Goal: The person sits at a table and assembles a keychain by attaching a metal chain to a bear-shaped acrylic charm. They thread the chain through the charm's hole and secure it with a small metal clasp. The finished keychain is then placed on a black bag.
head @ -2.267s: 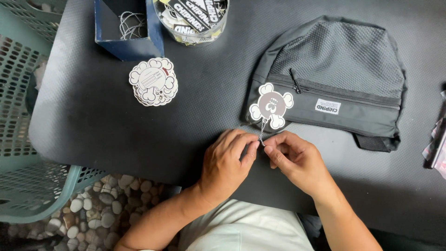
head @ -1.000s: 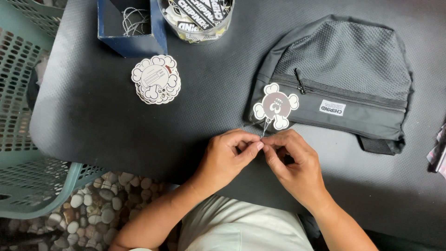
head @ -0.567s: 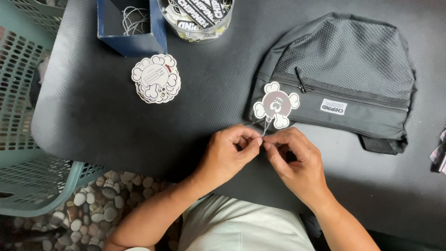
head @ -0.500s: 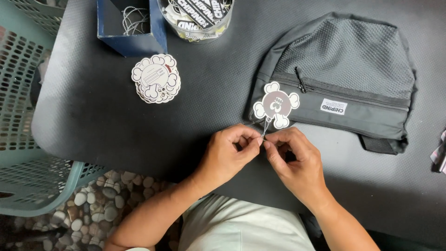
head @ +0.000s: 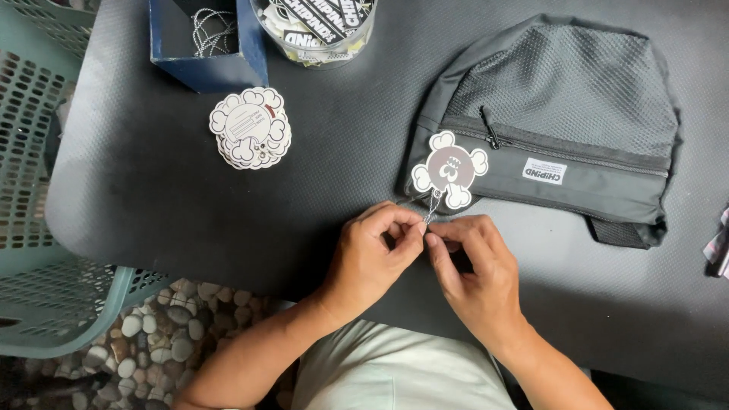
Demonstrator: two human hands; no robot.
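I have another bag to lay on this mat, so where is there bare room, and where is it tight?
The widest bare stretch of the dark mat lies below the stack of tags, left of the left hand. Another lies right of the right hand, below the grey bag. It is crowded between the blue box, the clear tub and the bag, and around the hang tag by both hands.
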